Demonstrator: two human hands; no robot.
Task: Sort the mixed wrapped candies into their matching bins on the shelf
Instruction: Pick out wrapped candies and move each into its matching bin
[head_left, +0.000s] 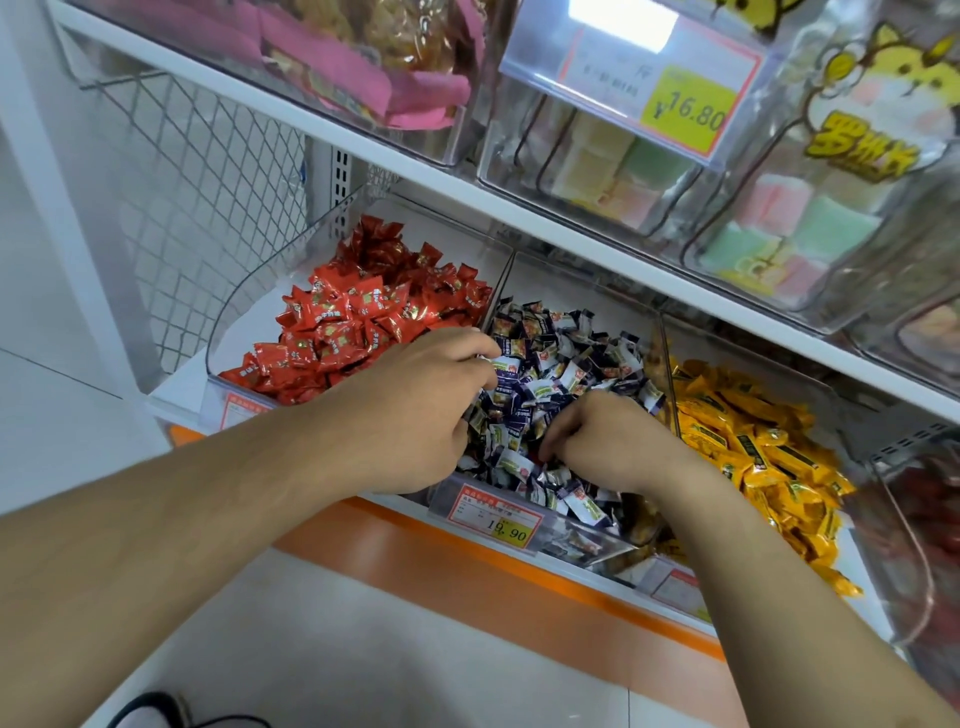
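Three clear bins stand side by side on the lower shelf. The left bin (228, 332) holds red wrapped candies (374, 312). Dark blue and white candies (566, 358) fill the middle bin (571, 540), and yellow candies (753, 441) fill the right bin (680, 592). Both my hands are down in the middle bin. My left hand (426, 410) has its fingers curled into the blue pile at the bin's left side. My right hand (608, 441) digs its curled fingers into the pile near the front; a bit of red shows at its fingertips. What either hand holds is hidden.
A price tag (493, 517) reading 19.90 hangs on the middle bin's front. The upper shelf (441, 176) carries clear bins of pink packets and pastel sweets, with a 16.80 tag (685, 109). A wire mesh panel (208, 208) closes the left side. An orange strip (467, 566) edges the lower shelf.
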